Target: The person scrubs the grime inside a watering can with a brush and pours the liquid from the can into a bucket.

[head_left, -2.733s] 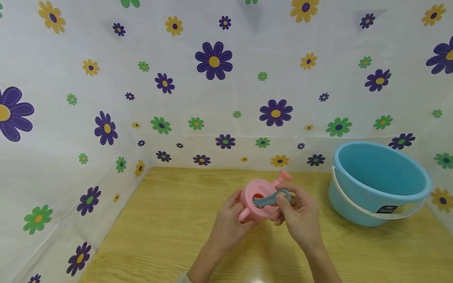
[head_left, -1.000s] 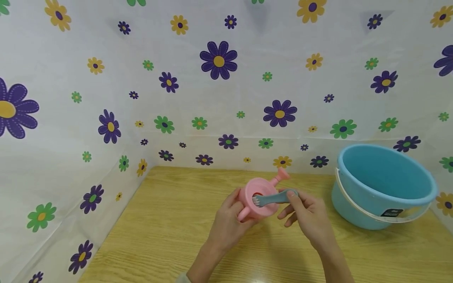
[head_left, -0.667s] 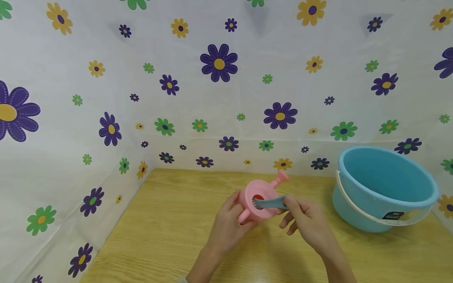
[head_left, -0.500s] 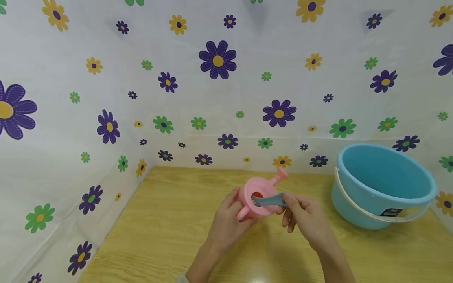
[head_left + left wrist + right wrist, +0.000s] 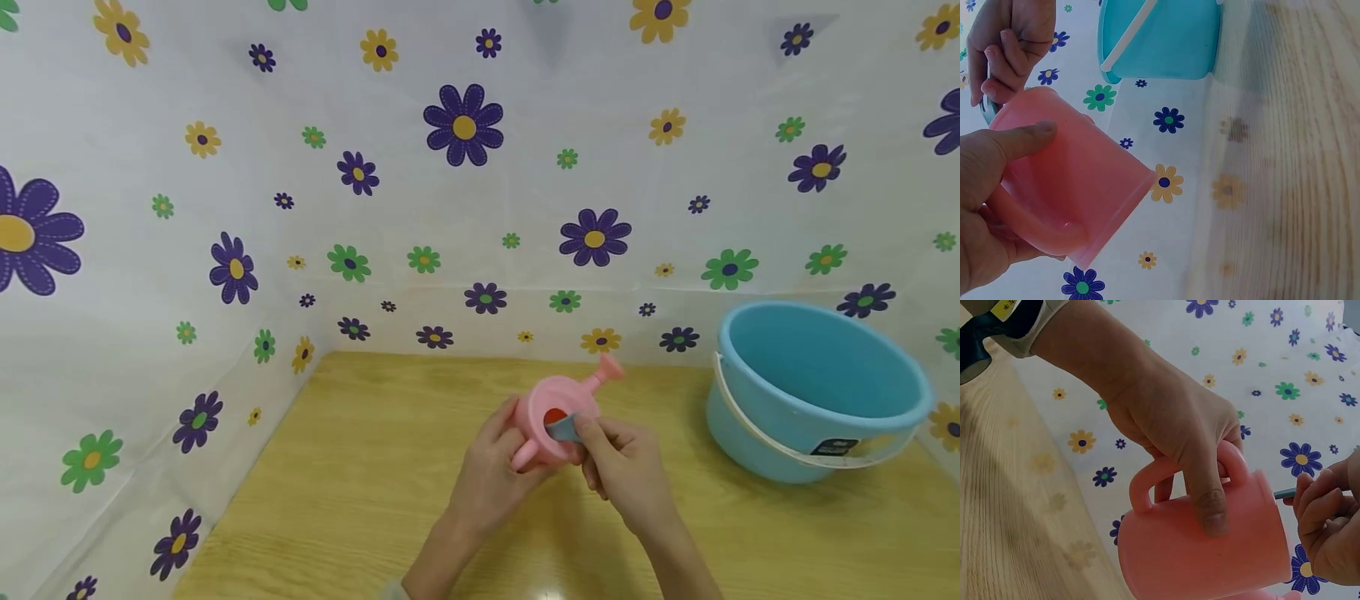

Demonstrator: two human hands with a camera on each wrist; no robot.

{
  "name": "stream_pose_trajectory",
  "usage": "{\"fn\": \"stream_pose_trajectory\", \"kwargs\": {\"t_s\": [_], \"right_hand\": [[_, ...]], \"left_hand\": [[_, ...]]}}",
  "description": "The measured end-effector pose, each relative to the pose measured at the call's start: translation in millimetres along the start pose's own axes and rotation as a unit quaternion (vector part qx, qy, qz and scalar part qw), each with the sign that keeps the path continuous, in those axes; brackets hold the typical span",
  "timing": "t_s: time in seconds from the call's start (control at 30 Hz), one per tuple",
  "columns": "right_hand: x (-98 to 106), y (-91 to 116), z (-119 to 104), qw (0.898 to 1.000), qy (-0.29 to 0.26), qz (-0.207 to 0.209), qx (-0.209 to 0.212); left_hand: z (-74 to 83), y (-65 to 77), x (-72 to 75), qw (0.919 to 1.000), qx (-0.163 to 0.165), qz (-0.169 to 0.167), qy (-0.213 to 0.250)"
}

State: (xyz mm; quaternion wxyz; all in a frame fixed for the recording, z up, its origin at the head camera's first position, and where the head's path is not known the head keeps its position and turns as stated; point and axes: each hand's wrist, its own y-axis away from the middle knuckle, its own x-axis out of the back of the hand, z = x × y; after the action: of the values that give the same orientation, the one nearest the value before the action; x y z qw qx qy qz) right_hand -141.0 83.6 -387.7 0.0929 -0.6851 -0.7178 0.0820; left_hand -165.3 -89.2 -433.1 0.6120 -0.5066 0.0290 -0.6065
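In the head view my left hand (image 5: 487, 471) grips a small pink toy watering can (image 5: 572, 392) by its handle side, the can tilted so its top opening shows. Something orange-red (image 5: 555, 416) is visible inside. My right hand (image 5: 633, 475) pinches a blue-grey fork-like tool (image 5: 564, 428); its head is inside the opening, and the fingers hide most of the handle. In the left wrist view the left thumb lies along the watering can (image 5: 1079, 169). The right wrist view shows left fingers through the handle and the tool (image 5: 1285, 494) entering the mouth.
A large light-blue bucket (image 5: 720, 425) with a white carrying handle (image 5: 757, 437) stands on the right of the wooden table (image 5: 360, 467). White sheeting (image 5: 420, 183) printed with flowers hangs behind and on the left side.
The right hand has moved left toward the can, and the tool sits deeper in its opening. Its toothed head, visible before, is hidden now. The left hand keeps its hold.
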Motion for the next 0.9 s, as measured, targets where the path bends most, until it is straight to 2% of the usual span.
{"fn": "stream_pose_trajectory", "kwargs": {"t_s": [0.23, 0.57, 0.9], "right_hand": [[0.0, -1.7, -0.5, 1.000, -0.012, 0.015, -0.019], [11.8, 0.9, -10.0, 0.998, -0.014, 0.039, -0.039], [21.7, 1.2, -17.4, 0.998, -0.029, 0.058, -0.010]], "left_hand": [[3.2, -1.6, 0.9, 0.9999, 0.009, -0.014, 0.003], [1.5, -1.6, 1.8, 0.9999, 0.011, -0.007, -0.003], [1.4, -2.1, 3.5, 0.9993, 0.033, -0.013, 0.009]]}}
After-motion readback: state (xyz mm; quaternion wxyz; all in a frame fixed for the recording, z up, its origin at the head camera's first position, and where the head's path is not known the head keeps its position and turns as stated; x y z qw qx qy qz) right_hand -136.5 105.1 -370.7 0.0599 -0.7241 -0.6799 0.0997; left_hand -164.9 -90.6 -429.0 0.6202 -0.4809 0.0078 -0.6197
